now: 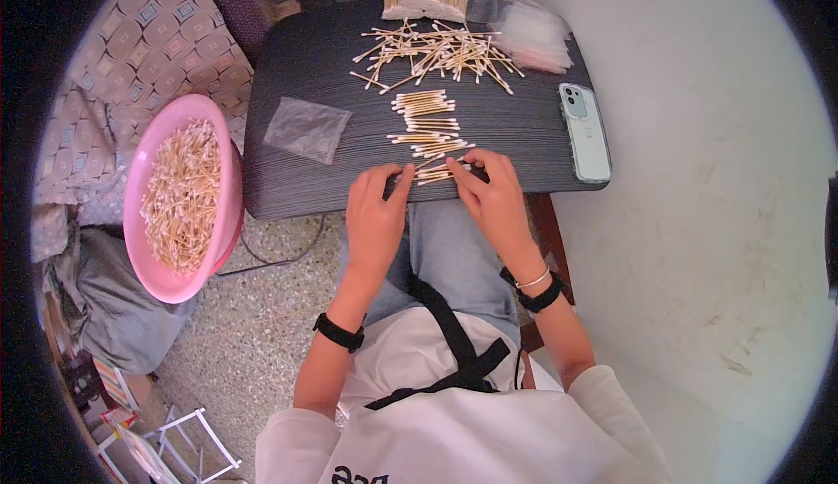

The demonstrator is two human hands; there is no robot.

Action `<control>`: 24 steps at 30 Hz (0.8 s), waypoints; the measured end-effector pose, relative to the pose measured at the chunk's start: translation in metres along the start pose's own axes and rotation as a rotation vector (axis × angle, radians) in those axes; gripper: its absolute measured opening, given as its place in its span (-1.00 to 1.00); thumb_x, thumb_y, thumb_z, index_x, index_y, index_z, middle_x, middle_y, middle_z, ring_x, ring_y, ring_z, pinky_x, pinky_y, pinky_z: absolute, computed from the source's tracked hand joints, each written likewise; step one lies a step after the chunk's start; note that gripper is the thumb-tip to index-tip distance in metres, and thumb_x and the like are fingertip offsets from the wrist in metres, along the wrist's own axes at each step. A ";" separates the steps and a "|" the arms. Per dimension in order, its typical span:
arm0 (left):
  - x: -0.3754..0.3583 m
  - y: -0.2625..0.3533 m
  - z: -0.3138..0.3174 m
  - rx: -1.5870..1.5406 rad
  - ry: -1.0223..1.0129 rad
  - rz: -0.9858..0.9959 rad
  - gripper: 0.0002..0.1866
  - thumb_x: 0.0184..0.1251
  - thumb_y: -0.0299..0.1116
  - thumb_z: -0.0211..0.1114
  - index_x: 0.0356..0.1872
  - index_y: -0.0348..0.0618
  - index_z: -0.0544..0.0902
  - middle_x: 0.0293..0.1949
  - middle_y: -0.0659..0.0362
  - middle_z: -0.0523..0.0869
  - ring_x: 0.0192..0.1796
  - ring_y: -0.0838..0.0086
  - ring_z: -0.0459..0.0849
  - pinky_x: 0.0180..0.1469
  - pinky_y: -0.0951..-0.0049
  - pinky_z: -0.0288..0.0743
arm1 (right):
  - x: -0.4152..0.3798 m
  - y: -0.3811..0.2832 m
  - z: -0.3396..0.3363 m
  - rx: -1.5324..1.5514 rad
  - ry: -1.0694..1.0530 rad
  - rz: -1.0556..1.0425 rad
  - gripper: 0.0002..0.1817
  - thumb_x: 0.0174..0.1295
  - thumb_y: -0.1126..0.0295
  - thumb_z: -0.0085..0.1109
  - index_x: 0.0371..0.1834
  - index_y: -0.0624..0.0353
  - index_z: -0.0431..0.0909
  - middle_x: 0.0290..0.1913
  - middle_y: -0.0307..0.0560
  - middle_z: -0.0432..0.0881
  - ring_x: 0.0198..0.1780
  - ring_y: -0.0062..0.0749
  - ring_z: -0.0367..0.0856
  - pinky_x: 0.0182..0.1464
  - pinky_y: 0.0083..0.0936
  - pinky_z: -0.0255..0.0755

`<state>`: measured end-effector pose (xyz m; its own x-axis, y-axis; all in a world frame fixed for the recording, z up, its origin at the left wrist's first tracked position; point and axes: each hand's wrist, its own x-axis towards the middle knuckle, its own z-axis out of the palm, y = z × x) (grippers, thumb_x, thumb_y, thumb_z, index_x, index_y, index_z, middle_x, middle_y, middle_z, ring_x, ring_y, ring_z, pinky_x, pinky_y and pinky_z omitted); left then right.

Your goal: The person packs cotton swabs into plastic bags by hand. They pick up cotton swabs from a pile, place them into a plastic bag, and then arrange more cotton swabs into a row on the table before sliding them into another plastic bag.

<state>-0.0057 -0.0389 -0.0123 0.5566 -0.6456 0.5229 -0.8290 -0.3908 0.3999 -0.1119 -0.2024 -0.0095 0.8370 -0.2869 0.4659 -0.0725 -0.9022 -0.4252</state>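
Note:
Near the front edge of the black table, a small row of cotton swabs lies between my two hands. My left hand is at their left ends, fingers curled and a fingertip against the swabs. From the other side my right hand reaches in, its fingertips closed on the right ends. Just beyond, several neat groups of swabs lie side by side in a column. Farther back is a loose, tangled pile of cotton swabs. My fingers partly cover the nearest swabs.
Bundled swabs stand at the table's back, beside a stack of clear plastic bags. One flat clear bag lies left. A phone rests at the right edge, near the wall. Left of the table, a pink basin holds many swabs.

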 end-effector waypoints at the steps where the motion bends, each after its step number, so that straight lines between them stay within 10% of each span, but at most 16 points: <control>1: -0.001 -0.001 0.000 0.042 -0.004 0.016 -0.57 0.02 -0.61 0.34 0.01 -0.14 0.71 -0.07 0.15 0.64 0.00 0.24 0.60 0.03 0.25 0.51 | 0.000 0.000 0.000 -0.006 0.000 -0.002 -0.59 0.03 0.52 0.29 0.03 0.07 0.69 -0.05 -0.06 0.52 0.00 -0.15 0.50 0.06 -0.25 0.43; 7: -0.005 -0.004 -0.004 0.079 -0.083 0.074 -0.50 0.10 -0.51 0.34 0.16 -0.10 0.63 0.19 0.08 0.58 0.17 0.10 0.55 0.23 0.12 0.42 | 0.000 -0.002 -0.001 0.012 -0.006 0.007 -0.57 0.03 0.52 0.29 0.04 0.09 0.68 -0.04 -0.05 0.52 0.01 -0.13 0.50 0.07 -0.25 0.44; 24: 0.010 0.009 0.015 -0.091 0.033 0.021 -0.75 0.15 -0.48 0.37 -0.12 -0.26 0.66 0.00 0.08 0.62 0.11 0.08 0.58 0.28 0.06 0.43 | -0.002 -0.003 0.001 0.010 0.007 0.037 -0.61 0.04 0.52 0.30 0.01 0.09 0.70 -0.03 -0.06 0.54 0.00 -0.14 0.52 0.03 -0.28 0.48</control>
<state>-0.0086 -0.0593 -0.0144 0.5414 -0.6307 0.5559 -0.8333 -0.3147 0.4546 -0.1124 -0.1983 -0.0100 0.8301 -0.3221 0.4552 -0.0978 -0.8878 -0.4497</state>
